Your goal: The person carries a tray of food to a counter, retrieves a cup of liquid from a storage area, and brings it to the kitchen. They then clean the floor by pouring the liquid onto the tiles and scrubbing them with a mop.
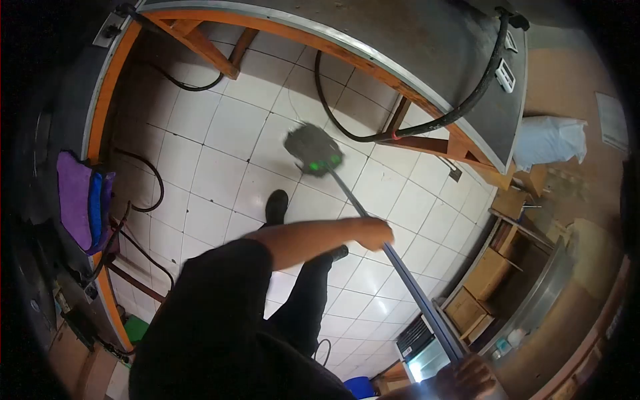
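A mop runs diagonally across the view. Its dark grey, shaggy mop head (313, 148), with green spots at the socket, lies on the white tiled floor (230, 127). My left hand (375, 233) is closed around the middle of the grey mop handle (417, 293), with the bare forearm stretched across from the left. Farther up the handle, at the bottom right, my right hand (467, 380) grips near its upper end; this hand is dim and partly blurred. My shoes (277, 207) stand on the tiles just behind the mop head.
Dark-topped tables (427, 47) with orange wooden frames line the top and left. Black hoses (343, 133) hang under them. A purple cloth (75, 197) drapes over the left table's edge. Wooden shelving (483, 273) and a white plastic bag (550, 141) are on the right.
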Demonstrator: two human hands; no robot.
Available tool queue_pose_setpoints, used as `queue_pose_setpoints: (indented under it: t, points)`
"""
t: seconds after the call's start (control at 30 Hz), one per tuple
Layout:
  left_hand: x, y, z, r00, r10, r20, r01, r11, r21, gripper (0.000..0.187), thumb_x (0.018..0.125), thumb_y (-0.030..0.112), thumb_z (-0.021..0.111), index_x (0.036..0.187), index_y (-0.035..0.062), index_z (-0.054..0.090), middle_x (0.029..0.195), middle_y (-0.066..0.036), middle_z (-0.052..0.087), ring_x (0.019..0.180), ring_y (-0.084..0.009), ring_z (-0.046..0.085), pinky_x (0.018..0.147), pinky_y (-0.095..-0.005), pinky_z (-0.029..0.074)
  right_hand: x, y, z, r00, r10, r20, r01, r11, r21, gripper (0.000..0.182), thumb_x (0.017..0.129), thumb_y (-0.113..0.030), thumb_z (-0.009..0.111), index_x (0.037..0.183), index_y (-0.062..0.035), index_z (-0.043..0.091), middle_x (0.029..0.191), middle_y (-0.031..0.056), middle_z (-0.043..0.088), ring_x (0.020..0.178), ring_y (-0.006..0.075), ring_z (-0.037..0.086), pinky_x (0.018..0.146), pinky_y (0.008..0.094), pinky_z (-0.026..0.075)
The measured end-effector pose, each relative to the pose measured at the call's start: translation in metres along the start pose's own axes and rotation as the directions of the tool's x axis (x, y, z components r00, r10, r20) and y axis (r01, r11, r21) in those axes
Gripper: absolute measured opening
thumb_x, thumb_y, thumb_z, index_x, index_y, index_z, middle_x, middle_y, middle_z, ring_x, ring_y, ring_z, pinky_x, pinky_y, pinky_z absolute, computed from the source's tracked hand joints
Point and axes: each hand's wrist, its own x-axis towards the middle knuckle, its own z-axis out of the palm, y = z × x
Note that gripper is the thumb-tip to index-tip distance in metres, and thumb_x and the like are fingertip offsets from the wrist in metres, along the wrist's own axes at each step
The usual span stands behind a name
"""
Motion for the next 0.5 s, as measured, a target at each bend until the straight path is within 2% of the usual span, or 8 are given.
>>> queue_pose_setpoints:
  t: [0.07, 0.23, 0.3, 0.33, 0.37, 0.4, 0.47, 0.5]
  points:
    - [0.039, 0.021, 0.006, 0.977, -0.080, 0.197, 0.076, 0.997, 0.029, 0.013, 0.066, 0.011, 0.057, 0.076, 0.0079, 0.065, 0.077, -0.014, 0.064, 0.078, -0.0330, 0.062, 0.068, -0.0437, 0.049, -0.019, 0.003, 0.008, 0.980, -0.055, -0.192, 0.033, 0.992, -0.120, 0.026, 0.089, -0.025, 0.041, 0.069, -0.0094, 0.047, 0.062, 0.0038, 0.042, 0.062, 0.0155, 0.042, 0.055, 0.0336, 0.037]
    - [0.074, -0.015, 0.022, 0.991, 0.062, -0.123, -0.056, 0.997, 0.053, 0.008, 0.063, 0.010, 0.062, 0.070, 0.0085, 0.060, 0.068, -0.014, 0.061, 0.072, -0.0340, 0.060, 0.062, -0.0441, 0.047, -0.032, -0.001, 0.004, 0.879, -0.100, -0.467, 0.028, 0.987, -0.159, 0.028, 0.090, -0.028, 0.037, 0.078, -0.0090, 0.054, 0.073, 0.0095, 0.054, 0.073, 0.0200, 0.053, 0.065, 0.0425, 0.043]
    - [0.061, -0.007, 0.020, 0.969, -0.043, -0.245, 0.037, 0.999, -0.030, 0.008, 0.062, 0.009, 0.063, 0.068, 0.0077, 0.058, 0.068, -0.014, 0.060, 0.072, -0.0340, 0.060, 0.063, -0.0438, 0.046, -0.027, -0.032, -0.005, 0.593, 0.115, -0.797, 0.383, 0.830, 0.405, 0.030, 0.091, -0.028, 0.035, 0.082, -0.0088, 0.056, 0.078, 0.0118, 0.058, 0.078, 0.0218, 0.057, 0.069, 0.0460, 0.046]
    - [0.047, 0.004, 0.014, 0.956, -0.111, -0.273, 0.096, 0.993, -0.068, 0.009, 0.061, 0.008, 0.063, 0.067, 0.0072, 0.057, 0.068, -0.014, 0.060, 0.072, -0.0340, 0.059, 0.064, -0.0435, 0.046, -0.027, -0.042, -0.018, 0.550, 0.173, -0.817, 0.443, 0.768, 0.462, 0.032, 0.091, -0.029, 0.034, 0.084, -0.0088, 0.058, 0.080, 0.0129, 0.061, 0.080, 0.0227, 0.059, 0.070, 0.0478, 0.047]
    - [0.031, 0.007, 0.016, 0.946, -0.197, -0.257, 0.175, 0.979, -0.107, 0.011, 0.061, 0.008, 0.063, 0.069, 0.0069, 0.056, 0.068, -0.014, 0.059, 0.073, -0.0342, 0.058, 0.066, -0.0441, 0.045, -0.039, -0.057, -0.045, 0.554, 0.274, -0.786, -0.332, 0.939, 0.094, 0.032, 0.092, -0.027, 0.033, 0.084, -0.0077, 0.057, 0.084, 0.0146, 0.062, 0.081, 0.0229, 0.060, 0.069, 0.0469, 0.049]
    - [0.012, -0.001, 0.021, 0.927, -0.233, -0.295, 0.215, 0.972, -0.092, 0.011, 0.061, 0.007, 0.063, 0.070, 0.0071, 0.056, 0.068, -0.014, 0.059, 0.073, -0.0341, 0.058, 0.066, -0.0443, 0.045, -0.014, -0.025, -0.017, 0.836, -0.010, -0.548, -0.043, 0.996, -0.084, 0.028, 0.090, -0.022, 0.036, 0.071, -0.0091, 0.053, 0.072, 0.0104, 0.058, 0.068, 0.0241, 0.057, 0.069, 0.0465, 0.049]
    - [-0.040, -0.024, 0.028, 0.891, -0.273, -0.362, 0.272, 0.961, -0.055, 0.013, 0.061, 0.007, 0.063, 0.072, 0.0077, 0.056, 0.068, -0.014, 0.058, 0.074, -0.0340, 0.058, 0.066, -0.0447, 0.044, -0.007, 0.004, -0.038, 0.959, -0.031, -0.282, -0.001, 0.993, -0.115, 0.032, 0.089, -0.023, 0.043, 0.058, -0.0128, 0.040, 0.050, -0.0018, 0.031, 0.049, 0.0107, 0.032, 0.047, 0.0234, 0.030]
    - [-0.077, -0.029, 0.019, 0.874, -0.315, -0.370, 0.308, 0.948, -0.079, 0.013, 0.060, 0.006, 0.062, 0.072, 0.0089, 0.056, 0.069, -0.013, 0.058, 0.075, -0.0333, 0.058, 0.066, -0.0445, 0.044, 0.002, 0.030, -0.020, 0.988, 0.008, -0.152, -0.019, 0.997, -0.070, 0.032, 0.089, -0.024, 0.043, 0.059, -0.0128, 0.040, 0.049, -0.0022, 0.031, 0.048, 0.0106, 0.032, 0.047, 0.0234, 0.030]
